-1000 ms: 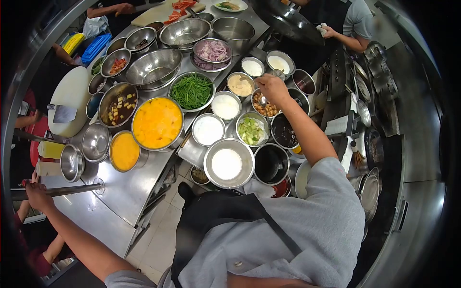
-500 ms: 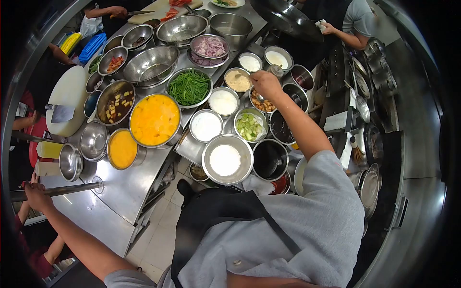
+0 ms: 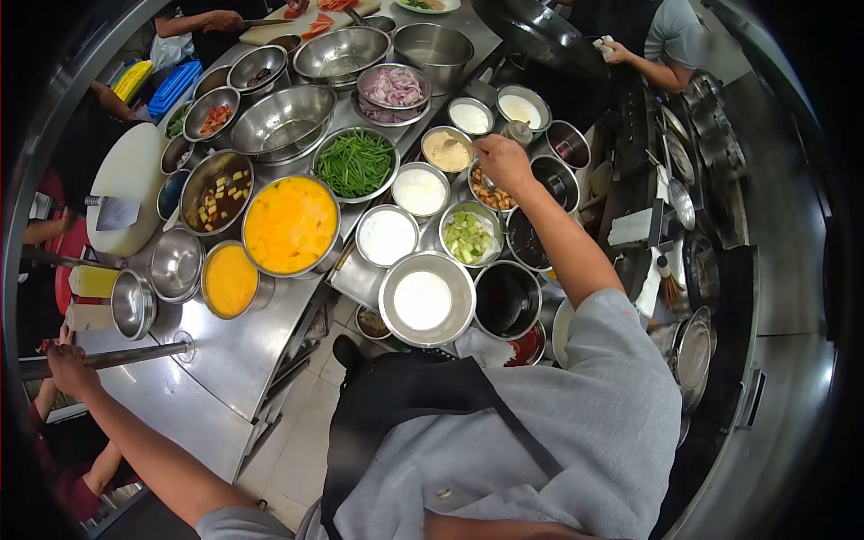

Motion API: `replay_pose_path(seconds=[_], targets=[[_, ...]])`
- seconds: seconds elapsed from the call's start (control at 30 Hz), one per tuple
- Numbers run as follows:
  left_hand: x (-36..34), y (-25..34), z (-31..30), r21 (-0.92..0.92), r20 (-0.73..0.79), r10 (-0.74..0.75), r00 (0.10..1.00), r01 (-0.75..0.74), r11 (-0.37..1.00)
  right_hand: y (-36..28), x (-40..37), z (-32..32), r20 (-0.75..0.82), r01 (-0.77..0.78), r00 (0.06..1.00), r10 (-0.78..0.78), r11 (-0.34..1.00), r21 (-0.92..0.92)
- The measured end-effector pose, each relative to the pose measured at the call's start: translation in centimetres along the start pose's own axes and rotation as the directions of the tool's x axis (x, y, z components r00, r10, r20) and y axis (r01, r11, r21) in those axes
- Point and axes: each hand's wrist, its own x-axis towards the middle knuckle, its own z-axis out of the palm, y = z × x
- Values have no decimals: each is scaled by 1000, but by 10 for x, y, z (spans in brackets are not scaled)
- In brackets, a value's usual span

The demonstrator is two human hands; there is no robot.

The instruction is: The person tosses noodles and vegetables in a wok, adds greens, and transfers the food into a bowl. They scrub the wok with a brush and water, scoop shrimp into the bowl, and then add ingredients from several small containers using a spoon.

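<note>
My right hand (image 3: 503,162) is closed at the edge of a steel container of tan paste or powder (image 3: 444,150). A spoon (image 3: 454,141) reaches from its fingers into the tan contents; most of its handle is hidden by the hand. Under the wrist sits a container of browned cubes (image 3: 493,193), partly covered by the hand. Far to the left, my left hand (image 3: 70,370) is wrapped round a metal pole (image 3: 135,356) that rises from the steel counter. Close to that hand stand stacked steel bowls (image 3: 132,304).
Bowls of orange liquid (image 3: 291,225), green beans (image 3: 355,165), sliced onion (image 3: 394,88) and white contents (image 3: 421,301) crowd the counter. A cleaver (image 3: 117,214) lies on a round white board (image 3: 135,171). Another person's hand (image 3: 617,51) holds a large wok (image 3: 540,40). Someone cuts at upper left.
My right hand has shifted very slightly to the right, and the spoon sits a little differently in the tan contents. My left hand stays on the pole.
</note>
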Motion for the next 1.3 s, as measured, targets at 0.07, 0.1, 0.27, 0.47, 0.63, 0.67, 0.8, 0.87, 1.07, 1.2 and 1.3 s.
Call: replay_pose_path(seconds=[0.07, 0.1, 0.27, 0.47, 0.63, 0.67, 0.8, 0.87, 1.07, 1.2, 1.3], targets=[[18, -9, -16, 114, 94, -5, 996, -6, 993, 2, -4, 5, 63, 68, 996, -67, 998, -15], [32, -16, -30, 97, 141, -14, 990, 1, 995, 1, -3, 4, 63, 68, 996, -67, 998, -12], [14, -11, -11, 63, 12, -2, 1000, 1, 998, 8, 7, 8, -90, 48, 995, -49, 999, -23], [-7, 1, 7, -56, -152, 60, 987, -69, 996, 8, 3, 14, 19, 64, 998, -63, 993, -95], [24, -17, -24, 14, 105, 4, 994, -6, 1000, 9, 10, 9, -35, 11, 999, -16, 992, -123], [33, -21, -32, 28, 158, -5, 987, 0, 1000, 14, 15, 16, -49, 10, 999, -17, 990, -138], [41, -27, -46, -6, 181, -2, 983, 3, 1000, 13, 21, 40, -25, 66, 998, -65, 998, 9], [28, -19, -30, -44, 138, 4, 990, 2, 999, 3, 18, 31, 17, 94, 995, -94, 995, 34], [-3, -5, 7, -76, -91, 6, 996, -12, 997, -6, 0, -8, 33, 177, 984, -177, 984, -8], [20, -18, -11, -31, 53, -14, 999, 15, 999, -11, -9, -10, 51, 228, 972, -229, 973, 29], [54, -33, -41, 25, 171, -44, 984, 40, 999, -8, -10, -9, 107, 158, 982, -155, 987, -24]])
